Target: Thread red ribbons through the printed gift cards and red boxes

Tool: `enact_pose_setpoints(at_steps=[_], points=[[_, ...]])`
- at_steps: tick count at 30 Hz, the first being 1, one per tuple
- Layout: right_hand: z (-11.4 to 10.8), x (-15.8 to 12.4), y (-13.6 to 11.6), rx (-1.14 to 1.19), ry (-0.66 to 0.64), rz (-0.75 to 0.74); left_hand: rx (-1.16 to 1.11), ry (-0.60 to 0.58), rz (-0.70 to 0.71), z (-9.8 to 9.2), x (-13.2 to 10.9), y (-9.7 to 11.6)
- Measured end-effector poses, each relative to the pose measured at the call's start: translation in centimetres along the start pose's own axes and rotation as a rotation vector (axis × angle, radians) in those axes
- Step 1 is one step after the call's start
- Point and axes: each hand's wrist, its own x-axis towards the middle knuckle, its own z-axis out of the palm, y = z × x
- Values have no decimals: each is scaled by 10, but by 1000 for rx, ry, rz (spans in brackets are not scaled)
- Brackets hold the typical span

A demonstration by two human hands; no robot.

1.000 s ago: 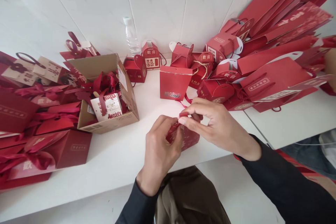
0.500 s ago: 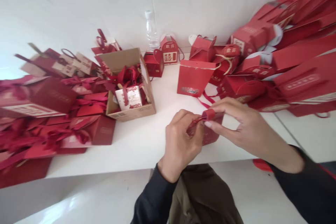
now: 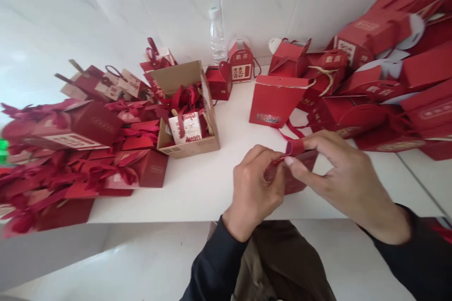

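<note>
A small red gift box (image 3: pixel 300 176) is under my hands near the table's front edge, partly hidden by them. At its top a red ribbon (image 3: pixel 295 146) curves into a loop. The fingers of my left hand (image 3: pixel 257 183) are pinched on the ribbon at the box's top left. From the other side, my right hand (image 3: pixel 344 181) pinches the loop between thumb and forefinger. Just behind stands a red trapezoid gift box (image 3: pixel 277 99) with a small clear window, and a loose ribbon (image 3: pixel 294 129) trails beside it.
Red gift boxes with bows (image 3: pixel 81 127) are piled on the left. A brown cardboard box (image 3: pixel 192 147) holds ribbons and a white patterned card. More red boxes (image 3: pixel 374 77) crowd the right, and a plastic bottle (image 3: pixel 217 40) stands by the marbled wall.
The head view has shifted, so everything sits a little farther right in the picture. Both hands keep their pinch on the ribbon, with little visible change in the loop.
</note>
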Motion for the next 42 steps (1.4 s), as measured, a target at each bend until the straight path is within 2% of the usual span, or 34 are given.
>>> enact_pose_setpoints(at_steps=[7,24,31,42], points=[[-5,0,-1,102,-66,33,16,-2,2,0,2,-1],[10,-4,-12,94,84,154,31,-3,1,0,4,0],[7,-9,-6,275,-5,195,17,0,-25,-1,6,1],[7,-9,5,337,-69,131,-36,-43,-63,-3,9,1]])
